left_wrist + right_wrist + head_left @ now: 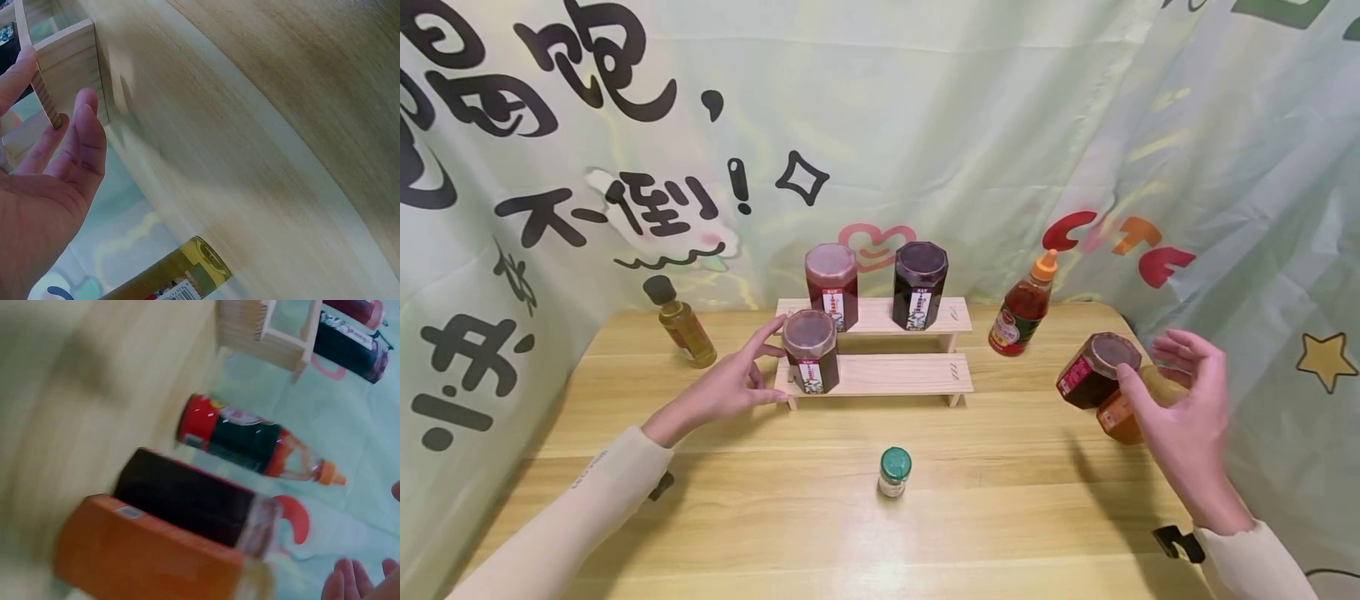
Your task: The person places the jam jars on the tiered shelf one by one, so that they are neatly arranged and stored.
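My left hand (737, 379) grips the left end of the lower step of a wooden rack (895, 375), thumb at the front edge and fingers behind in the left wrist view. A dark jar (812, 358) stands on that step, beside the fingers. On the upper step are a red jar (832, 283) and another dark jar (920, 287). My right hand (1191, 417) is spread beside a dark jar (1090, 379) and an orange jar (144, 556) on the table's right. Its fingers (353, 581) stand apart from both jars in the right wrist view.
A sauce bottle (1021, 312) with an orange cap stands right of the rack. An oil bottle (685, 329) stands to its left. A small green-capped shaker (894, 472) is in front, on the wooden table (775, 517). Printed curtains (970, 125) hang behind and at both sides.
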Action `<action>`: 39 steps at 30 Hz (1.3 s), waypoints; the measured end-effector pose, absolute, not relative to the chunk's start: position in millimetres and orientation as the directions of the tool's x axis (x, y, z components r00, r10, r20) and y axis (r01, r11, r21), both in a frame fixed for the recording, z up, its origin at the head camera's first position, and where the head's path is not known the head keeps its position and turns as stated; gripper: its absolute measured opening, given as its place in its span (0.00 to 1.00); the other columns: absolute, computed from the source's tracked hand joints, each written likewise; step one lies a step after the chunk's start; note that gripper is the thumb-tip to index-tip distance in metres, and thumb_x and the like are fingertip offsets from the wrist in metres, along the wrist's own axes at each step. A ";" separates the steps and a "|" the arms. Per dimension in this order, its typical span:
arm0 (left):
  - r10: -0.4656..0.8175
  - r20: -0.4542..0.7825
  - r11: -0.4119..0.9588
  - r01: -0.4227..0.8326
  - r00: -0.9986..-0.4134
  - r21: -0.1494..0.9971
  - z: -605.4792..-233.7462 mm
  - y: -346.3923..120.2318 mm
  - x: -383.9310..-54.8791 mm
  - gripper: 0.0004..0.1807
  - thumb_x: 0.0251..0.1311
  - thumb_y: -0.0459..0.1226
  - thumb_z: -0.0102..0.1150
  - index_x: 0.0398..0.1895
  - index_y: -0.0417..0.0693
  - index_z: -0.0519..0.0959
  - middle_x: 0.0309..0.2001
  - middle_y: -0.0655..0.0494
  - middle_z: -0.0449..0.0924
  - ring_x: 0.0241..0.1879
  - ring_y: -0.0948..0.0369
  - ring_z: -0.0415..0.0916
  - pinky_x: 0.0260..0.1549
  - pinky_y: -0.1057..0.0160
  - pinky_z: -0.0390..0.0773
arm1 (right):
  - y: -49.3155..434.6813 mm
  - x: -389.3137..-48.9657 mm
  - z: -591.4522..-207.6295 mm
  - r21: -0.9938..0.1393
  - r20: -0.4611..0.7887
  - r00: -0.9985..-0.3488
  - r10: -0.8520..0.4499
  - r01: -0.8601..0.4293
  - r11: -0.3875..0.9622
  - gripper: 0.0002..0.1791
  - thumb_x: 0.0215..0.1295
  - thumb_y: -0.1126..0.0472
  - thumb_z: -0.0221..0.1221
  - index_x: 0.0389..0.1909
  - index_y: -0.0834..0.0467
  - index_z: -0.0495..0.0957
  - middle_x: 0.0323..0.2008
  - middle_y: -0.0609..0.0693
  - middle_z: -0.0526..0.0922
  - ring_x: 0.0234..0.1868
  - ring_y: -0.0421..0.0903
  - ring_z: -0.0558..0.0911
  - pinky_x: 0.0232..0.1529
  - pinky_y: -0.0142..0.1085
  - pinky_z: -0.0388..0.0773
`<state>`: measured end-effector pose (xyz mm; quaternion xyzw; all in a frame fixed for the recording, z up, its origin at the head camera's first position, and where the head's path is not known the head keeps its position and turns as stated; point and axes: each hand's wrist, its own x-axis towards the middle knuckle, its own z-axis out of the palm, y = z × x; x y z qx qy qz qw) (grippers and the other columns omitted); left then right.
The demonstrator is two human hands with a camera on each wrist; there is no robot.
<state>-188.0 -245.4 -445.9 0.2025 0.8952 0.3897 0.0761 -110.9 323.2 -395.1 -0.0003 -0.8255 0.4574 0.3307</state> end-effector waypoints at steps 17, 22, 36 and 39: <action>0.421 0.015 0.613 0.297 -0.907 0.732 -444.6 -244.4 -187.0 0.68 0.61 0.33 0.82 0.92 0.68 0.42 0.71 0.37 0.77 0.32 0.57 0.82 0.33 0.56 0.84 | 356.0 -99.8 -428.7 -0.882 0.161 -0.846 0.509 0.108 0.459 0.52 0.69 0.61 0.73 0.86 0.42 0.54 0.80 0.54 0.60 0.75 0.46 0.63 0.72 0.27 0.58; 0.420 0.015 0.616 0.297 -0.908 0.730 -445.6 -244.0 -186.4 0.68 0.61 0.33 0.82 0.92 0.68 0.42 0.71 0.36 0.76 0.32 0.57 0.82 0.32 0.56 0.84 | 356.5 -101.5 -443.3 -0.908 0.101 -0.839 0.534 0.141 0.395 0.59 0.66 0.65 0.75 0.87 0.40 0.47 0.67 0.44 0.66 0.64 0.42 0.71 0.54 0.18 0.69; 0.416 0.025 0.612 0.300 -0.909 0.732 -445.8 -244.9 -186.3 0.67 0.61 0.33 0.82 0.92 0.67 0.42 0.71 0.37 0.77 0.33 0.57 0.82 0.32 0.56 0.84 | 359.6 -108.7 -462.7 -0.930 0.024 -0.825 0.564 0.189 0.316 0.56 0.70 0.64 0.72 0.85 0.36 0.45 0.67 0.44 0.64 0.68 0.47 0.68 0.56 0.18 0.70; 0.414 0.024 0.615 0.299 -0.910 0.729 -446.3 -245.1 -187.4 0.67 0.61 0.34 0.82 0.92 0.68 0.42 0.71 0.38 0.77 0.33 0.57 0.82 0.32 0.57 0.84 | 359.8 -109.5 -464.2 -0.933 0.032 -0.821 0.571 0.181 0.312 0.54 0.71 0.64 0.72 0.84 0.36 0.47 0.63 0.39 0.65 0.67 0.46 0.69 0.55 0.18 0.71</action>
